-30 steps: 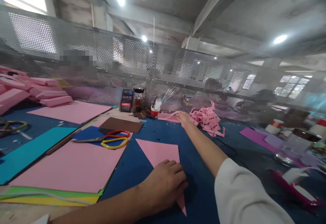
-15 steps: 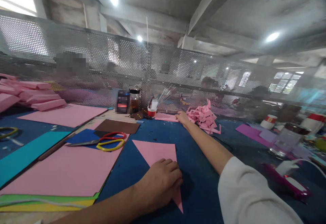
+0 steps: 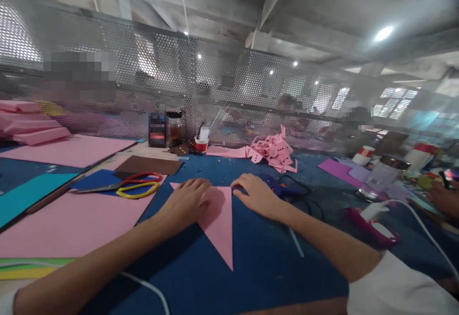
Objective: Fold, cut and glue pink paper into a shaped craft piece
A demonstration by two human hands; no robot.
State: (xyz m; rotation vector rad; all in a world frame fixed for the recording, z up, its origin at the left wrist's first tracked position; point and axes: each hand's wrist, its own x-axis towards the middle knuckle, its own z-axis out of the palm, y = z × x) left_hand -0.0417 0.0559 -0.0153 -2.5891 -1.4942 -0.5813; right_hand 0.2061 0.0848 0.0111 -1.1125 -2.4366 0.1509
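A pink paper triangle (image 3: pixel 222 219) lies on the blue table surface in front of me, its long point toward me. My left hand (image 3: pixel 188 205) is over the triangle's upper left part, fingers bent loosely forward, thumb apart, and it casts a shadow on the paper. At the upper right corner rests my right hand (image 3: pixel 256 194), thumb and fingers apart; whether the fingertips touch the paper I cannot tell. Beyond the hands are a flat pink paper strip (image 3: pixel 227 152) and a heap of dotted pink paper pieces (image 3: pixel 274 150).
Scissors (image 3: pixel 138 186) with red and yellow handles lie on coloured sheets at left. A blue glue gun (image 3: pixel 283 187) with a cord is beyond my right forearm. A red-and-white cup (image 3: pixel 201 144) and a jar (image 3: pixel 175 129) stand by the mesh partition (image 3: pixel 244 85). Another person's hand (image 3: pixel 442 198) shows at far right.
My right hand has drawn back from the far pink strip to the triangle's corner. My left hand has moved from the right edge to the upper left part. The view has shifted.
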